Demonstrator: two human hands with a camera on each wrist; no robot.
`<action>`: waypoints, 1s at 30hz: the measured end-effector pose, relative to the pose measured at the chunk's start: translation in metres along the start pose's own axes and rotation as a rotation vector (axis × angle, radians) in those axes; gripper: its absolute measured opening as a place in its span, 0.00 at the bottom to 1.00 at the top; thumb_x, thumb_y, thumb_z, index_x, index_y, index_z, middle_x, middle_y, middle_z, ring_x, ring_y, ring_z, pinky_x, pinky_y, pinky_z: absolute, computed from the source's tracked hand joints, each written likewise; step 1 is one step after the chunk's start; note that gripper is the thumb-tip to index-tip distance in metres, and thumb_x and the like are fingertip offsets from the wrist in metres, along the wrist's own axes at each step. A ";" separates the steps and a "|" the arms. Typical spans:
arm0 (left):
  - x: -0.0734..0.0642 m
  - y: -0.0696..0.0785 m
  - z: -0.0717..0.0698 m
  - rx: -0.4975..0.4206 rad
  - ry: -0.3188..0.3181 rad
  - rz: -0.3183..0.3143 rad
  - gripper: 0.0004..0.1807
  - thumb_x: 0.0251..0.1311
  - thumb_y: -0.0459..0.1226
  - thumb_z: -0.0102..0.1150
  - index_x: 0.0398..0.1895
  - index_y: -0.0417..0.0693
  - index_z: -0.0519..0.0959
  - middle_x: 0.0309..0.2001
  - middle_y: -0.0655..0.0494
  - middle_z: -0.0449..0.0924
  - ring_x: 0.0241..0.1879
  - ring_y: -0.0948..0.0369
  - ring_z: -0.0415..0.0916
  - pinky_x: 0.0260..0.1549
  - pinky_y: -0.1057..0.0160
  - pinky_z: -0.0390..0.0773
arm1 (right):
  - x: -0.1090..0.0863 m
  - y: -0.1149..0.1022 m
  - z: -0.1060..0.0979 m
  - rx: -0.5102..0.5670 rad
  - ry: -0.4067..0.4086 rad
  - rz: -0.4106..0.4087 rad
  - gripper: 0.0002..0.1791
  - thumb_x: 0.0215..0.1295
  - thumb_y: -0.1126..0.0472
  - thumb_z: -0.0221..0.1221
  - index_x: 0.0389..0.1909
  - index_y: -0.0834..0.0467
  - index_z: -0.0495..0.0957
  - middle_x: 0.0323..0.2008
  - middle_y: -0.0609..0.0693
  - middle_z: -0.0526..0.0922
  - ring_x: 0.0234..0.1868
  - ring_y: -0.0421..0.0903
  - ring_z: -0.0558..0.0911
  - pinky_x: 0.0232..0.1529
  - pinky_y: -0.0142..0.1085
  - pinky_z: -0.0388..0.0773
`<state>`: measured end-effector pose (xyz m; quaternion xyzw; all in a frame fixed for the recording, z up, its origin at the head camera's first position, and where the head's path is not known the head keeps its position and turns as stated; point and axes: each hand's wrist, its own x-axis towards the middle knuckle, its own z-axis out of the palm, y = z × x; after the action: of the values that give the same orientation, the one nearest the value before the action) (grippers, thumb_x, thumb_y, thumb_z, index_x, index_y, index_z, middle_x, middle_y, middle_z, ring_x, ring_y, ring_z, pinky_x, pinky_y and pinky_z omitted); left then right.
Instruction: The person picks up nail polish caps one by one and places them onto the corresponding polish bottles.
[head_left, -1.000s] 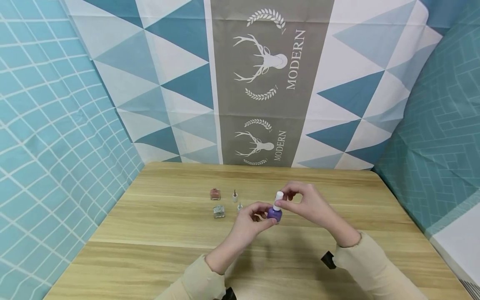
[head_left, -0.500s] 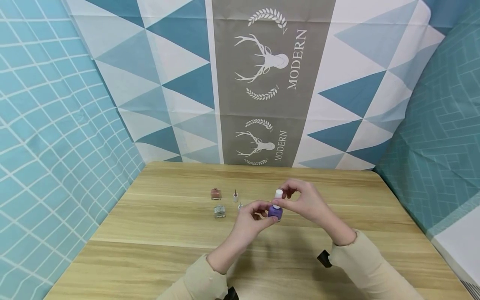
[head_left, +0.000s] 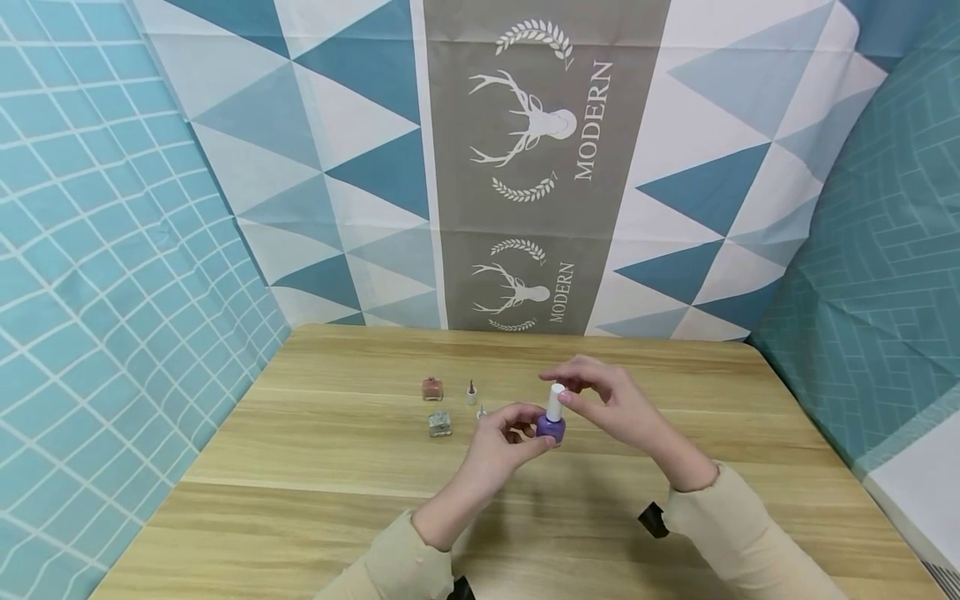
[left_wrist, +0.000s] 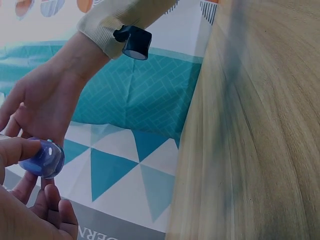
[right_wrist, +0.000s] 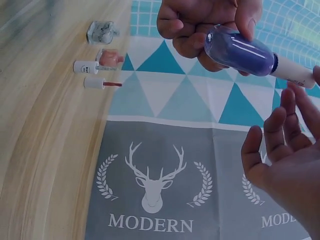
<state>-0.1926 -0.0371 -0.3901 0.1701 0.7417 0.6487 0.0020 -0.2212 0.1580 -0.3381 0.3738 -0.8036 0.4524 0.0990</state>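
Observation:
In the head view my left hand (head_left: pixel 498 442) holds a small bottle of purple nail polish (head_left: pixel 551 428) by its glass body, thumb in front and fingers behind. The bottle is upright above the table, its white cap (head_left: pixel 555 402) on top. My right hand (head_left: pixel 607 400) is at the cap, with its thumb tip at the near side and its other fingers spread loosely beyond. From the right wrist view, the fingers (right_wrist: pixel 280 130) of my right hand appear loosely bent beside the cap. The left wrist view shows the purple bottle (left_wrist: pixel 47 160) between thumb and fingers.
Left of my hands, a pinkish nail polish bottle (head_left: pixel 432 389) and a clear, glittery one (head_left: pixel 439 423) stand uncapped on the wooden table (head_left: pixel 315 467). Beside them are two white caps with brushes, one brush cap (head_left: pixel 471 393) upright, the other partly behind my left hand. Patterned cloths hang around the table.
My right thumb has moved from the front of the white cap to its right side, and the right fingers have loosened and spread. The left hand and bottle have barely moved.

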 end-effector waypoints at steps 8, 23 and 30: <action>0.001 -0.001 -0.001 0.019 -0.009 -0.013 0.15 0.51 0.38 0.68 0.43 0.49 0.82 0.38 0.55 0.80 0.37 0.61 0.71 0.34 0.67 0.72 | -0.001 -0.002 -0.002 0.016 -0.015 -0.011 0.13 0.64 0.68 0.56 0.47 0.55 0.81 0.44 0.47 0.80 0.41 0.41 0.76 0.37 0.34 0.73; 0.000 0.001 0.000 0.031 0.003 -0.037 0.14 0.51 0.38 0.68 0.43 0.49 0.82 0.37 0.57 0.79 0.38 0.59 0.71 0.34 0.67 0.71 | 0.003 -0.025 0.000 -0.019 0.061 -0.022 0.10 0.56 0.74 0.60 0.38 0.62 0.82 0.35 0.51 0.80 0.33 0.38 0.75 0.33 0.31 0.71; 0.001 0.001 0.000 0.023 0.008 -0.037 0.15 0.51 0.37 0.69 0.43 0.48 0.82 0.37 0.57 0.79 0.38 0.60 0.71 0.34 0.67 0.71 | 0.003 -0.001 0.004 -0.008 0.088 0.040 0.09 0.55 0.69 0.64 0.36 0.55 0.82 0.34 0.45 0.79 0.33 0.39 0.75 0.35 0.32 0.73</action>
<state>-0.1930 -0.0365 -0.3888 0.1538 0.7520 0.6409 0.0089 -0.2221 0.1529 -0.3377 0.3369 -0.8078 0.4669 0.1264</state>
